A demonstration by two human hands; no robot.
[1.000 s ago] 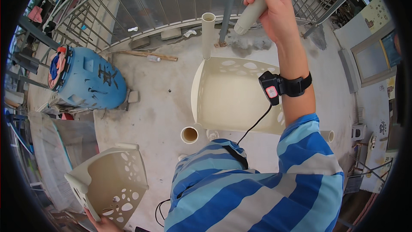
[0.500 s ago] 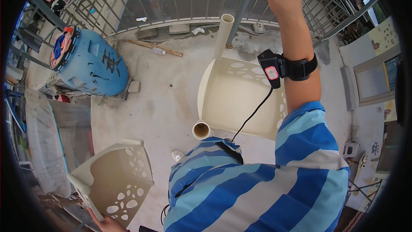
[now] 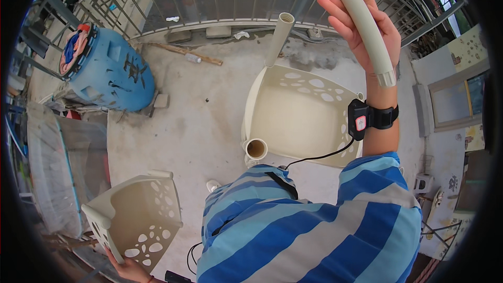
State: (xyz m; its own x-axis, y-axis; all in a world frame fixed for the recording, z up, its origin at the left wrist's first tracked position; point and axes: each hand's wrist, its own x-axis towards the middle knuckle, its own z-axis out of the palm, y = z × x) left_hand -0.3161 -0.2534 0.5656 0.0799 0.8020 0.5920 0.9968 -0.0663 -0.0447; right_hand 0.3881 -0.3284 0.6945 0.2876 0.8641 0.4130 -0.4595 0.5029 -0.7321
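My left hand [image 3: 130, 270] is closed on the edge of a cream plastic basket-like piece [image 3: 128, 215] with oval holes, at the lower left. Raised at the upper right, my right hand [image 3: 361, 26] has a curved beige plastic tube [image 3: 361, 18] across its palm. Its fingers are fairly straight, and the tube's near end shows a lighter, ribbed tip. Below that hand, a similar cream basket-like piece [image 3: 298, 115] lies on the ground. A straight tube [image 3: 279, 39] rises from its far left corner, and a round open socket [image 3: 256, 149] is at its near left corner.
A blue barrel [image 3: 120, 73] with cloths on top stands at the left. Metal railing [image 3: 220, 0] runs along the far side. A wooden stick [image 3: 183, 52] lies on the concrete floor [image 3: 178, 120]. A black device [image 3: 361, 120] is strapped to my right forearm, its cable trailing toward me.
My right hand has swung nearer and turned palm up, bringing the curved tube with it. The tube now shows much more of its length. My left hand stays on the lower-left piece.
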